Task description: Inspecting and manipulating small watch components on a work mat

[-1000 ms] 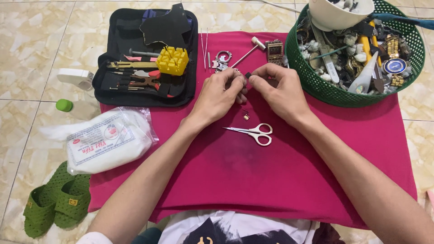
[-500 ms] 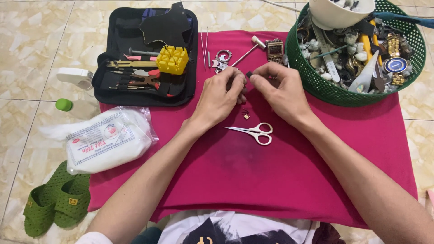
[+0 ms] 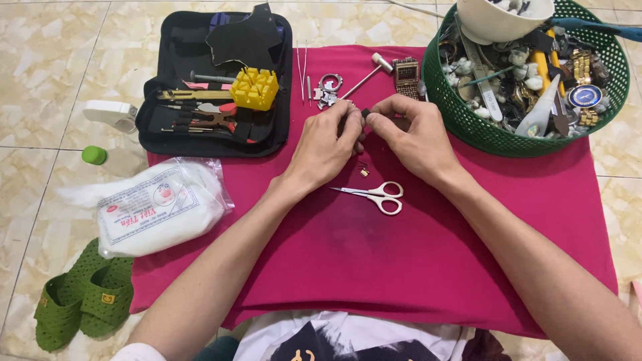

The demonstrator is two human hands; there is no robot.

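Observation:
My left hand (image 3: 329,144) and my right hand (image 3: 409,134) meet fingertip to fingertip over the magenta cloth (image 3: 374,261). Together they pinch a small dark part (image 3: 365,113); what it is cannot be told. Just below the hands a tiny brass piece (image 3: 364,172) lies on the cloth, and small white-handled scissors (image 3: 376,195) lie shut beside it. Behind the fingers sit metal watch parts (image 3: 326,90), a small hammer (image 3: 366,75) and a square watch (image 3: 406,71).
An open black tool case (image 3: 221,87) with a yellow block (image 3: 254,88) lies at the back left. A green basket (image 3: 468,120) of watch parts with a white bowl (image 3: 505,20) is at the back right. A bag of cotton (image 3: 157,207), green slippers (image 3: 80,294), green cap (image 3: 94,155) lie left.
Both hands stay together at the same spot; only the fingertips shift slightly around the small dark part.

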